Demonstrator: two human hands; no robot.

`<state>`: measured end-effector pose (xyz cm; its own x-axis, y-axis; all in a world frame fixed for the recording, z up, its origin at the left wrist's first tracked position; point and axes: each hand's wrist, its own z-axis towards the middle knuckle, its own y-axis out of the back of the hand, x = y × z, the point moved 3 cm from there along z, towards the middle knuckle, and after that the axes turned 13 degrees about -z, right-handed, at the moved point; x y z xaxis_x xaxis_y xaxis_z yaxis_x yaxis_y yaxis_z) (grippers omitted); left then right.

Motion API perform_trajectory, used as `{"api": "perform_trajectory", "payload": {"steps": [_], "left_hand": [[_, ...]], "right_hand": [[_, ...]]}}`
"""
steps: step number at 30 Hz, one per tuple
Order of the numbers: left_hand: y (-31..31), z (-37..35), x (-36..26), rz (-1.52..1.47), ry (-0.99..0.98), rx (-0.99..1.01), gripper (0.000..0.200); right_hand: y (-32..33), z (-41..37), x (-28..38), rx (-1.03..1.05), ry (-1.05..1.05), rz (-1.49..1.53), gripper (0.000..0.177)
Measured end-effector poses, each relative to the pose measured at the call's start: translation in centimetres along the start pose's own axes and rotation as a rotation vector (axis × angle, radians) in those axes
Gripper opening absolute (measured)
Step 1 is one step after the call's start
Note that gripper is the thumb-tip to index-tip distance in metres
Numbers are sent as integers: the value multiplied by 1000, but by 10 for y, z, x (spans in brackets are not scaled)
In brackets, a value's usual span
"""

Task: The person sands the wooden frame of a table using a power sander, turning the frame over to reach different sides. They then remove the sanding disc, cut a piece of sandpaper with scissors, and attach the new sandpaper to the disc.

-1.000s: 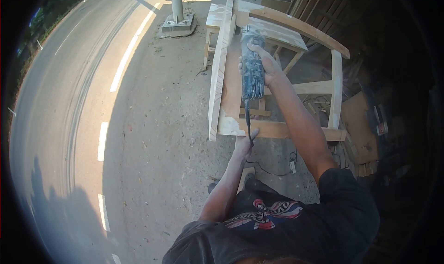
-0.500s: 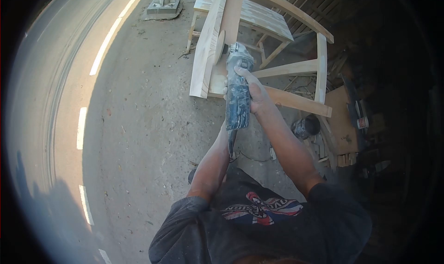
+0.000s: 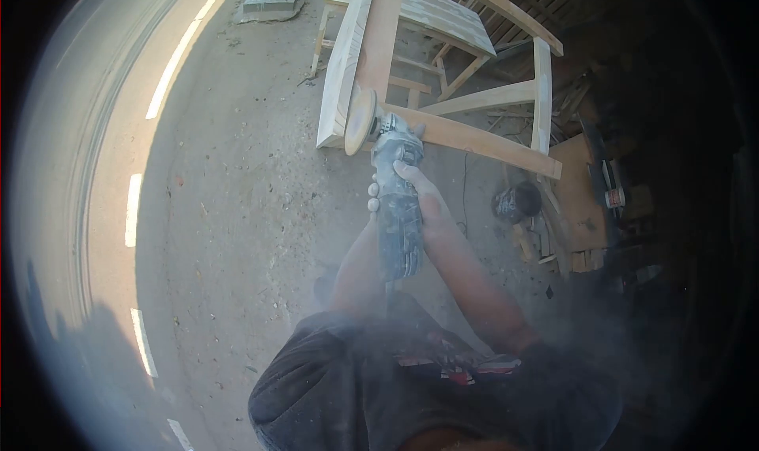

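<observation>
- Open air left of the right hand [image 3: 425,200], over the ground [image 3: 237,174].
- Dead ahead of the grip, grinder [image 3: 399,214] disc and wooden frame [image 3: 354,71] block the way!
- Ahead-right, a rail [image 3: 474,143] crosses; gap beyond.
- Close behind-left, the left forearm [image 3: 356,265] crowds in.

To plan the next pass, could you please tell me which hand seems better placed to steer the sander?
Probably the right hand, which is wrapped around the sander; the left hand is out of sight.
</observation>
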<state>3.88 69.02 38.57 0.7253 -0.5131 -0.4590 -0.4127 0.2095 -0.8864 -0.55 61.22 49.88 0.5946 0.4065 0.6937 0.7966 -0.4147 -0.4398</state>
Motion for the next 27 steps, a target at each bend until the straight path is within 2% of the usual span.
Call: {"api": "perform_trajectory", "payload": {"steps": [1,3,5,6,7,8,9,10,11,12,13,14,15,16,18,19,21,22,24,25,27], "left_hand": [[3,-4,4,25,34,18,61],[19,-20,15,166,170,90,62],[54,-56,15,552,445,265,63],[75,-88,-1,777,540,329,54],[117,-112,-16,841,733,177,46],[155,-129,-44,979,723,27,38],[177,-140,-84,1059,512,-289,31],[181,-141,-124,1116,177,-557,25],[187,-120,-155,1185,-201,-664,20],[122,-106,-194,1222,-394,-679,23],[81,-78,-215,1262,-568,-545,28],[46,-43,-227,1196,-576,-371,34],[23,-4,-229,1201,-561,-295,46],[11,37,-226,1342,-518,-266,65],[-7,93,-212,1631,-395,-273,79],[-7,100,-208,1624,-407,-270,79],[1,113,-200,1657,-359,-282,85],[14,118,-195,1666,-341,-274,85],[18,118,-192,1499,-352,-126,86],[14,107,-190,1611,-442,-212,84],[22,114,-190,1546,-448,-204,79]], "right_hand": [[2,-5,4,15,18,1,45],[13,-24,18,142,199,152,49],[37,-51,32,132,384,181,52],[49,-67,34,142,440,264,52],[61,-82,37,155,497,347,51],[80,-98,34,119,557,339,52],[101,-115,26,72,608,334,53],[118,-130,16,-6,640,310,53],[133,-143,2,-88,662,295,53],[146,-155,-19,-86,652,323,53],[163,-166,-40,-204,647,299,52],[176,-177,-59,-326,645,268,51],[182,-187,-77,-366,607,275,50],[185,-203,-95,-371,604,285,50],[193,-229,-131,-547,408,48,46],[189,-239,-143,-545,420,44,46],[178,-259,-166,-711,489,-29,48],[182,-268,-181,-722,477,-20,48],[185,-277,-204,-820,404,-131,43],[183,-279,-206,-805,410,-175,45],[198,-259,-214,-872,425,-267,47]]}}
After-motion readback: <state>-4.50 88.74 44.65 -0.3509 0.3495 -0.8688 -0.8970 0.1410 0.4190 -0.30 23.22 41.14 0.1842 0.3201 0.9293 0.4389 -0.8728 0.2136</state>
